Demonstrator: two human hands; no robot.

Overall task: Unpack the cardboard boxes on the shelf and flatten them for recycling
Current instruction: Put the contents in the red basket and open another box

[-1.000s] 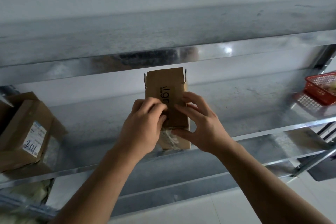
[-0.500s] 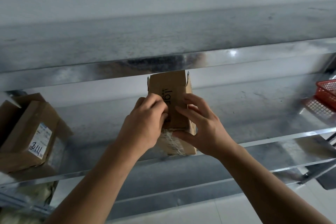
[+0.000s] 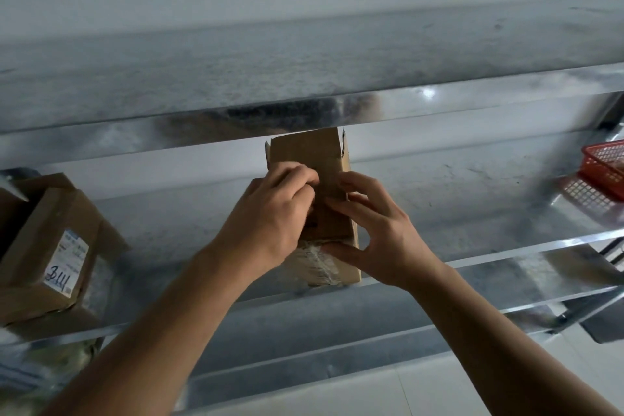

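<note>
The fingertips (image 3: 305, 179) of the left hand (image 3: 270, 223) are bunched and curled, pinching at something on the top face of a small cardboard box (image 3: 314, 152). Whether tape or a flap edge is caught cannot be told. The fingers (image 3: 341, 204) of the right hand (image 3: 381, 236) are spread, their tips pressed on that same face, with the thumb laid against the box's near end, which is wrapped in clear tape (image 3: 314, 263). Beneath the box lies a metal shelf (image 3: 439, 199), whose front edge is just in front of the box.

A seam is probably being picked open. This would be done best with the box kept pinned by the right hand while the pinched edge is peeled back low and steadily, so that the box is not dragged off the shelf.

Two cardboard boxes are counted: the small one, and a larger labelled box (image 3: 50, 246) well to its left. One red basket (image 3: 604, 165) is seen far to its right.
</note>
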